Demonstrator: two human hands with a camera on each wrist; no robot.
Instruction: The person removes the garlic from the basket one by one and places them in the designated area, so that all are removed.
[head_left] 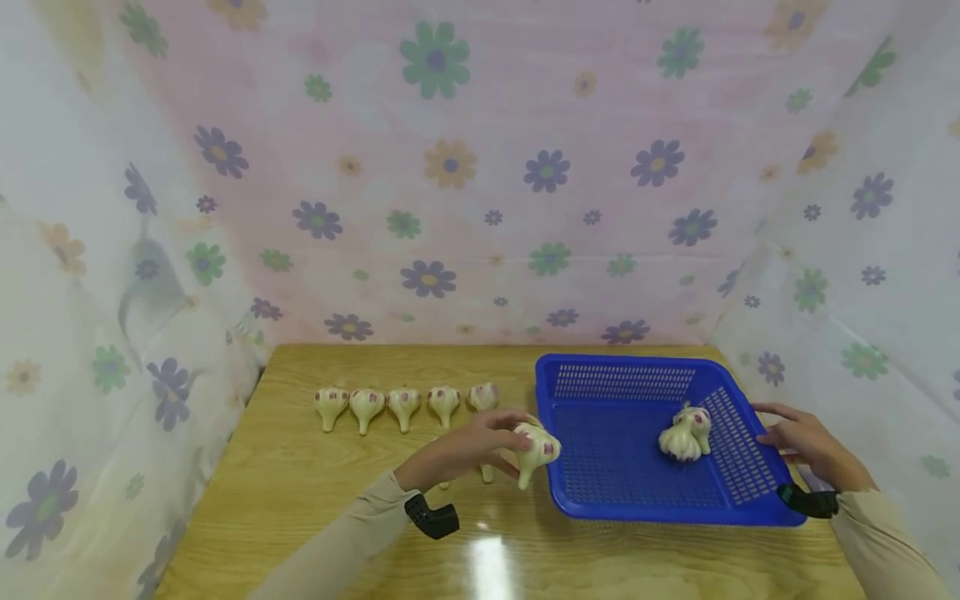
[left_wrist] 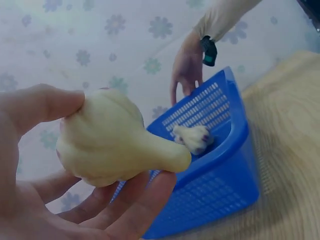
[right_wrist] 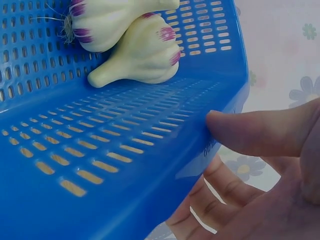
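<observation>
My left hand [head_left: 480, 446] holds a garlic bulb [head_left: 537, 450] between thumb and fingers, just off the left rim of a blue plastic basket [head_left: 551, 483]. Its pale stem points toward the basket in the left wrist view, where the bulb [left_wrist: 107, 137] fills the near middle. On the basket's right side, my right hand [head_left: 810, 446] grips the rim, thumb [right_wrist: 260, 131] on top and fingers curled on the outer side. Two garlic bulbs lie together inside the basket near that side; one purple-streaked bulb [right_wrist: 145, 52] shows clearly in the right wrist view.
Several garlic bulbs stand in a row on the wooden table [head_left: 300, 492], from a left-end bulb [head_left: 331, 406] to a right-end bulb [head_left: 483, 395]. More bulbs behind my left hand are mostly hidden. Flower-patterned cloth [head_left: 495, 242] encloses the table's back and sides.
</observation>
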